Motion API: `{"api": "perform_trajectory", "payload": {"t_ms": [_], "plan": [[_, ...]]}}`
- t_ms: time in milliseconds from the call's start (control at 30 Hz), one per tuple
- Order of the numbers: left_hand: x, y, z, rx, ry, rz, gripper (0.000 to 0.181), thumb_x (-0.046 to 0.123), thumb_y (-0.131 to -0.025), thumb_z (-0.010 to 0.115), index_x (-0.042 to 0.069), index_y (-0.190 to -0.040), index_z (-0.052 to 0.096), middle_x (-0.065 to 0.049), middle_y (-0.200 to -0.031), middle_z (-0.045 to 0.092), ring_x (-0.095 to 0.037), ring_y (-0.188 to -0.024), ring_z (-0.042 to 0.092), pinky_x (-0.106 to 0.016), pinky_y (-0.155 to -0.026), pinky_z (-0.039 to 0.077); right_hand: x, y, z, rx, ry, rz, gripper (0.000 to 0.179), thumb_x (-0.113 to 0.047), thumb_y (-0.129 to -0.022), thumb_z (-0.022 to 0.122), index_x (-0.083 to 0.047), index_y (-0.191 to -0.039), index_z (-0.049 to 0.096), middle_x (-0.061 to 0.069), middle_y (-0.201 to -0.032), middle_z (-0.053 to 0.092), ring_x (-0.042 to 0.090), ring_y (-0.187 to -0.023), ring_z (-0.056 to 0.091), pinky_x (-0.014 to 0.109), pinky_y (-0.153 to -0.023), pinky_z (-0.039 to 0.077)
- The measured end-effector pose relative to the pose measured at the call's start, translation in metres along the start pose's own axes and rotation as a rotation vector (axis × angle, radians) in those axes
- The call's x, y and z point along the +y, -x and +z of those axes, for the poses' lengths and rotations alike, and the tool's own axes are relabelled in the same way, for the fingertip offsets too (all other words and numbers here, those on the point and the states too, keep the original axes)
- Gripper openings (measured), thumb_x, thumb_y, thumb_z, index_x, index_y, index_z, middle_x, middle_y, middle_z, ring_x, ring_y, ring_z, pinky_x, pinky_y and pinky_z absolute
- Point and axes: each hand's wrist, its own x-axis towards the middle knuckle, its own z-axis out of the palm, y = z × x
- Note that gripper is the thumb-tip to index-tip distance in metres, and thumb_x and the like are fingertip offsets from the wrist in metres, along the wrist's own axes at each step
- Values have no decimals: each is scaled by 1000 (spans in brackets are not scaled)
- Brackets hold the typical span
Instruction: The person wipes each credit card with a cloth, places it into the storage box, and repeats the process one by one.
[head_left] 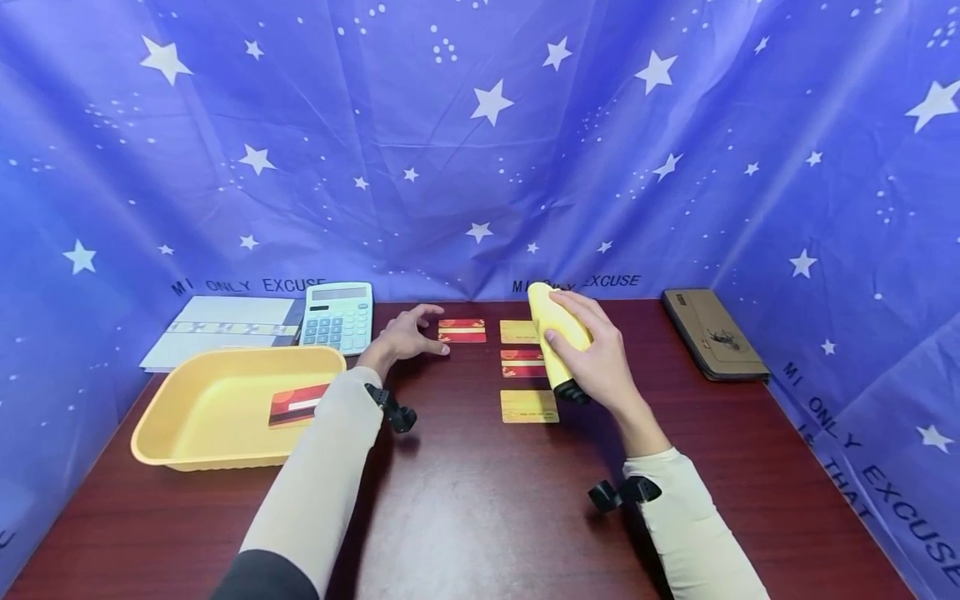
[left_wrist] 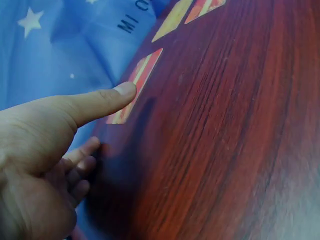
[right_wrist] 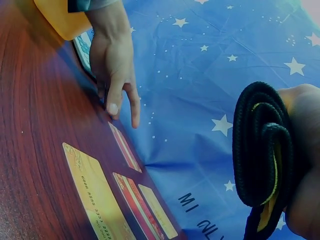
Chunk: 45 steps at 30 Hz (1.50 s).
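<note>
In the head view my right hand grips a rolled-up yellow bundle with a black end, held over the right edges of the cards. The right wrist view shows that black end coiled in layers with yellow inside. My left hand reaches to the back of the table, thumb apart from the fingers, holding nothing. Its thumb overlaps a red striped card in the left wrist view. Right of that card, in a column, lie a yellow card, a red card and another yellow card.
A yellow plastic basin with a red card in it stands at left, partly behind my left sleeve. Behind it are a pale blue calculator and a white box. A brown case lies at back right, before a starry blue curtain.
</note>
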Motion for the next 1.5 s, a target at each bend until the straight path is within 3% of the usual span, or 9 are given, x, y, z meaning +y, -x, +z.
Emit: {"api": "perform_trajectory", "payload": {"t_ms": [200,467,667,933,1167,1333,1500], "plan": [[-7,-4,4,77,-73,-33,73,41,-83,84,32,-149,53,-13,-141,55,-41,-132,42,-58,-112,32,-2,0,4,-12,-2,-13,51,-11,-90,78,-21,-139,67,5,-146,60,24,-129,56,13,-86,48],[-3,-5,1,46,-112,-27,63,42,-87,80,28,-145,58,-14,-143,56,-41,-135,43,-56,-110,32,-1,1,4,-6,14,-16,52,-9,-89,79,-20,-139,67,6,-146,61,25,-130,57,13,-87,47],[0,-5,4,71,-160,-21,59,41,-87,78,28,-142,60,-15,-139,55,-42,-132,47,-56,-108,36,0,1,4,-9,12,-9,51,-9,-89,78,-20,-138,67,5,-145,62,23,-127,57,12,-88,47],[-4,-15,7,68,-148,-75,54,41,-84,82,31,-134,65,-11,-139,59,-41,-132,47,-57,-110,34,0,2,5,-11,6,-14,51,-8,-89,79,-20,-138,68,5,-144,62,22,-126,58,11,-87,47],[4,-5,2,78,-157,-69,52,39,-85,82,26,-132,67,-12,-140,60,-42,-132,49,-56,-109,37,-2,2,6,-17,0,-12,52,-8,-89,79,-19,-138,68,5,-144,62,22,-126,58,11,-89,47],[4,-4,3,82,-148,-72,53,39,-85,82,24,-133,66,-15,-144,55,-43,-134,47,-56,-109,37,-1,2,6,-18,10,-10,51,-8,-89,78,-19,-138,68,5,-144,62,22,-126,58,12,-88,47],[4,-5,4,100,-126,-86,52,37,-84,83,23,-131,67,-14,-136,59,-40,-131,49,-55,-109,37,0,2,6,-17,8,-4,51,-8,-89,78,-19,-138,67,5,-145,62,22,-127,57,12,-89,46]]}}
